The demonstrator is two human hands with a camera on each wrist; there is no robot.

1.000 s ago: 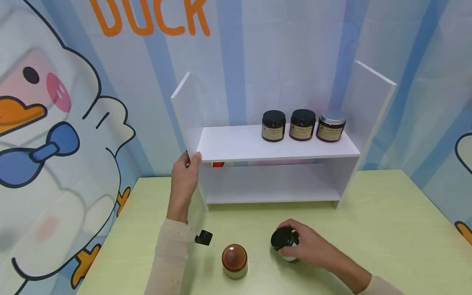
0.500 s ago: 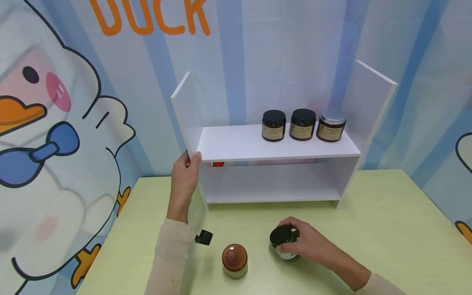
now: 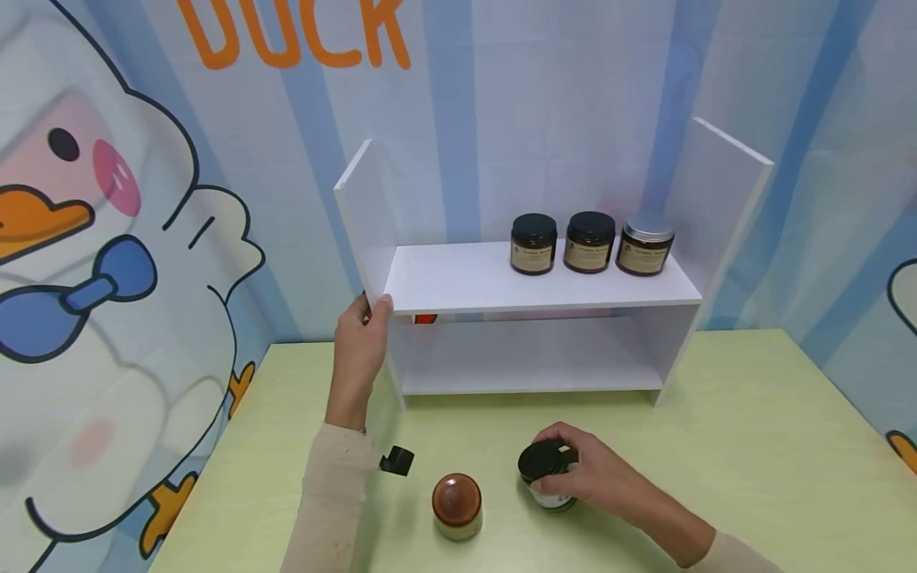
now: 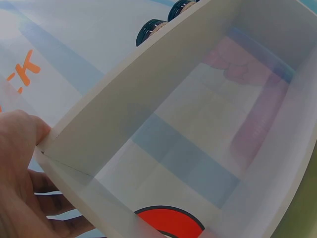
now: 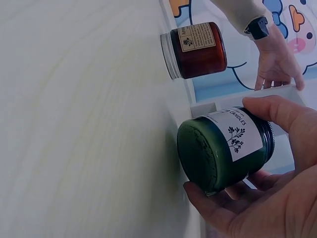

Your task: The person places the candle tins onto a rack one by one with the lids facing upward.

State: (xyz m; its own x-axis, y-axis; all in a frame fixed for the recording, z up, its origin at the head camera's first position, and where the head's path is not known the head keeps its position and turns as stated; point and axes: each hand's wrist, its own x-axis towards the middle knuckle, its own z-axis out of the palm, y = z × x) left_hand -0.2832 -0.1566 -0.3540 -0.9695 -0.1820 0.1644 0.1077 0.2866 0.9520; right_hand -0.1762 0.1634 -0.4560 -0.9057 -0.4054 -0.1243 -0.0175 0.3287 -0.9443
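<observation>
My right hand (image 3: 598, 477) holds a dark green glass candle jar (image 5: 223, 148) with a black lid and a white label, fingers and thumb around its sides. In the right wrist view its base faces the tabletop at a tilt. Left of it, an amber candle jar (image 3: 457, 507) stands upside down, its silver lid (image 5: 171, 56) on the table. My left hand (image 3: 360, 350) grips the left side panel of a white two-tier shelf (image 3: 458, 278), thumb at the front edge near the upper board; the other fingers lie behind the panel in the left wrist view.
On the upper board's right half stand two black-lidded jars (image 3: 533, 244) (image 3: 589, 242) and a silver-lidded jar (image 3: 645, 245). The shelf rests at the back of the pale green table (image 3: 759, 446), before a duck-print backdrop (image 3: 573, 103). A small black device (image 3: 397, 461) sits at my left wrist.
My right hand has shifted slightly left with the green candle jar, and the jar's tilt has altered a little. My left hand stays on the shelf panel.
</observation>
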